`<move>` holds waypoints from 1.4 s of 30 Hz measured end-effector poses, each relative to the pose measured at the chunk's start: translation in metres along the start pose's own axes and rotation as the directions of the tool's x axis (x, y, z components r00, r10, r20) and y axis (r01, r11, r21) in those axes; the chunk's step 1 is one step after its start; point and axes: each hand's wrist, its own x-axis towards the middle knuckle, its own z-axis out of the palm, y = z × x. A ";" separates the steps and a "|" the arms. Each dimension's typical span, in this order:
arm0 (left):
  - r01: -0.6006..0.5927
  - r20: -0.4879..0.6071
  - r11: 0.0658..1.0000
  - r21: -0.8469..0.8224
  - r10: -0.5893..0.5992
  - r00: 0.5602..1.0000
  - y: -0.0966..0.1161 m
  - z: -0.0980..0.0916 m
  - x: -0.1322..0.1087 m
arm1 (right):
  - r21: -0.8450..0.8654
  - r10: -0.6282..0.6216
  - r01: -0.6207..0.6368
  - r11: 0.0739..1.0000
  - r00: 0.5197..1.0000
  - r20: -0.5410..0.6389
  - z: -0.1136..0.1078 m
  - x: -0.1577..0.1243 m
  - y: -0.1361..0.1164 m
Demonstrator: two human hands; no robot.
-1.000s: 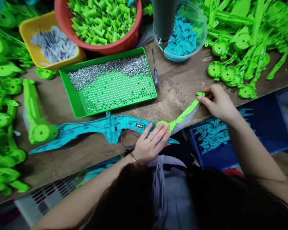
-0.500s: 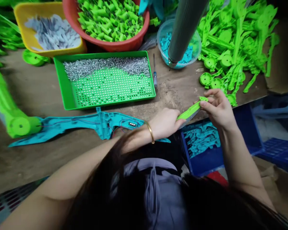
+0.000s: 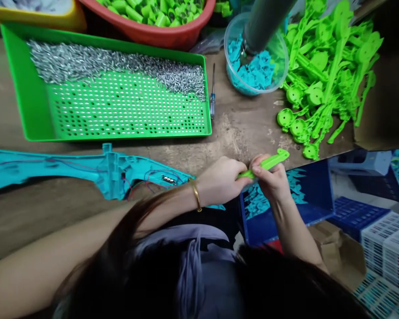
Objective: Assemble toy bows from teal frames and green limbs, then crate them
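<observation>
Between my two hands is a long bright green plastic part (image 3: 269, 162) with a small hooked tip pointing right. My left hand (image 3: 221, 179), with a gold bangle on its wrist, grips the near end of it. Wrapped around its middle is my right hand (image 3: 271, 177), fingers and thumb closed, close beside the left one. To the left, a turquoise plastic shell half (image 3: 111, 170) lies on the bench with thin wires and a small metal spring-like piece in it. My left forearm partly covers the shell's right end.
A green perforated tray (image 3: 119, 115) of small screws sits behind, beside a screwdriver (image 3: 213, 104). Farther back are a red basin (image 3: 182, 35) and a clear tub (image 3: 256, 91) of turquoise bits. Green parts (image 3: 322, 84) are heaped right. A blue crate (image 3: 315, 195) stands below the bench edge.
My right hand has slid from the part's far tip to its middle, nearer my left hand. The hooked tip now sticks out past it. The view has shifted right and closer.
</observation>
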 end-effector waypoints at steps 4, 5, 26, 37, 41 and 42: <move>0.006 -0.012 1.000 0.016 -0.006 1.000 -0.004 0.002 0.001 | -0.040 -0.007 0.006 0.999 1.000 -0.017 -0.002 0.004 0.002; 0.005 -0.011 1.000 0.028 -0.004 1.000 -0.005 0.002 0.001 | -0.059 0.007 -0.008 0.998 1.000 -0.015 -0.005 0.005 0.001; -0.066 0.253 0.977 0.203 0.013 0.967 -0.011 -0.025 -0.017 | -0.012 0.093 -0.093 0.996 0.989 0.115 -0.002 -0.016 -0.005; -0.126 0.209 0.965 0.230 0.077 0.975 -0.014 -0.024 -0.019 | -0.022 -0.153 0.158 0.987 0.978 0.144 0.016 -0.018 0.014; -0.083 0.247 0.911 0.403 -0.021 0.969 -0.010 -0.036 -0.025 | -0.056 -0.132 0.138 0.989 0.986 0.106 0.016 -0.020 0.014; -0.064 0.252 0.909 0.413 -0.047 0.967 -0.010 -0.038 -0.026 | -0.036 -0.103 0.107 0.994 0.991 0.083 0.018 -0.022 0.014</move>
